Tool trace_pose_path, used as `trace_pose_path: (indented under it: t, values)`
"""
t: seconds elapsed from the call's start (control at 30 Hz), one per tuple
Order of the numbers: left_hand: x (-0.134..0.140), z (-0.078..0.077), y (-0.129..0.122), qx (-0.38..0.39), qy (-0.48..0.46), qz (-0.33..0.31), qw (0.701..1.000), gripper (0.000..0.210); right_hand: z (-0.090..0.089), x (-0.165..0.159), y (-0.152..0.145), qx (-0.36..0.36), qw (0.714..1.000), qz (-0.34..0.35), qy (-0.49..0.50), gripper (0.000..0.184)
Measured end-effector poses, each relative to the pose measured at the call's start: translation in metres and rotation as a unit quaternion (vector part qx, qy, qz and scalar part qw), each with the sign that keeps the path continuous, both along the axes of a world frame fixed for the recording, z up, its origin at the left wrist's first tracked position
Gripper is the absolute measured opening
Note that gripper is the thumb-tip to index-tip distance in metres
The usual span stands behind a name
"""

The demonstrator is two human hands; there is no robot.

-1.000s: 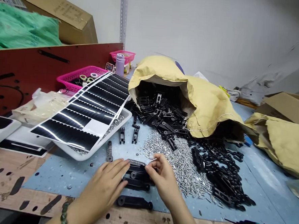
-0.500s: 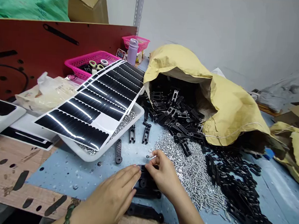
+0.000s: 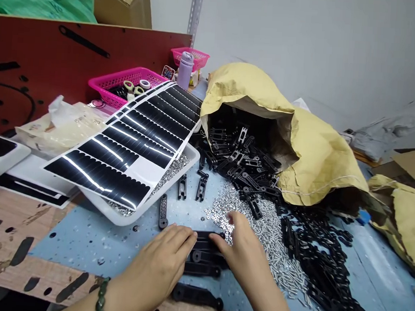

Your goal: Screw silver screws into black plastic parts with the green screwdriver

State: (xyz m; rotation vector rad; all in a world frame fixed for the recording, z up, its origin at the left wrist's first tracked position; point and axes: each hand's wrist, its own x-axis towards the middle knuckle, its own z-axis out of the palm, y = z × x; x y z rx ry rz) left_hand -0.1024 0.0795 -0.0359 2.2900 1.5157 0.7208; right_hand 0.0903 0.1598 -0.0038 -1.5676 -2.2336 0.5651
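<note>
Four fingers of my left hand lie outstretched and together over the left ends of a row of black plastic arms. The uppermost black arm spans between my two hands. My right hand has its thumb at that arm's right end, with the index finger raised apart from it near small silver nuts. Below, nearer to me, lie another black arm and a separate black arm. My left palm hides part of the row.
A heap of silver screws lies right of my hands, with black parts beyond. A yellow paper sack spills black clips. Black sticker sheets cover a white tray. A pink basket stands behind.
My right index finger has drawn back to the right from a small piece on the table and now sits by the nuts. My left hand stays over the arms.
</note>
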Motion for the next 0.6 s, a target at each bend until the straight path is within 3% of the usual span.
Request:
trace_pose_path:
  t: [0.1,0.27,0.4,0.47,0.6]
  values:
    - [-0.001,0.004,0.003,-0.029,-0.018,0.006,0.999,0.047,-0.012,0.023,-0.018,0.017,0.997,-0.017,0.072,0.023]
    - [0.005,0.007,0.004,-0.112,-0.011,-0.051,0.992,0.093,-0.039,0.026,-0.045,0.040,0.993,-0.011,0.106,0.029]
    - [0.011,-0.001,-0.004,-0.127,0.010,-0.067,0.990,0.121,-0.047,0.018,-0.051,0.137,0.987,0.006,0.085,0.032]
    - [0.014,-0.006,-0.008,-0.101,0.017,-0.059,0.993,0.116,-0.049,0.015,-0.053,0.169,0.983,0.030,0.068,0.036]
    - [0.021,-0.016,-0.011,-0.061,0.027,-0.023,0.998,0.093,-0.052,0.010,-0.064,0.164,0.982,0.094,0.017,0.049]
